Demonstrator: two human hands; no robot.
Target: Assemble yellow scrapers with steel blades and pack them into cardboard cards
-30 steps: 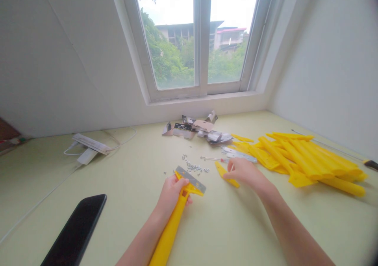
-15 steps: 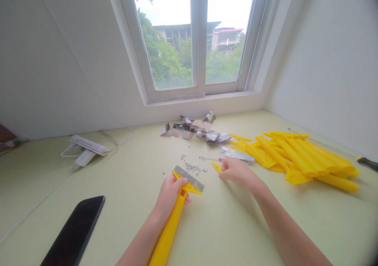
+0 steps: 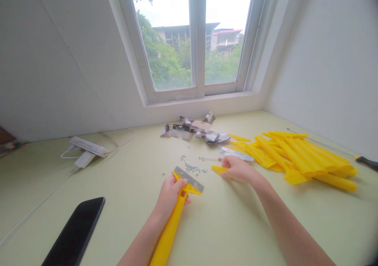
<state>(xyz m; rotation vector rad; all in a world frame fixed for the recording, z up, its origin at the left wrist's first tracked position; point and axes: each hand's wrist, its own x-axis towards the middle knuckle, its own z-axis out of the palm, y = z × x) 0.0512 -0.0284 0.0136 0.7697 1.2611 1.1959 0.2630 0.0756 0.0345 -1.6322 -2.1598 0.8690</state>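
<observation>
Yellow strip (image 3: 217,169) turned; right hand (image 3: 238,168) nearly closed (apparently pinching it).

Black phone (image 3: 73,232) lying flat, near left of worktop (image 3: 124,171); white power strip (image 3: 88,146) farther back, near wall (image 3: 73,80). Window (image 3: 201,53) beyond; green trees (image 3: 167,67), buildings (image 3: 226,39) outside.

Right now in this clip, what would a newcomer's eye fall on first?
Probably the pile of yellow handles on the right side of the table. Next, the yellow scraper in the left hand, front and centre, and the small yellow piece pinched by the right hand. Behind them, the bright window fills the top middle.
</observation>
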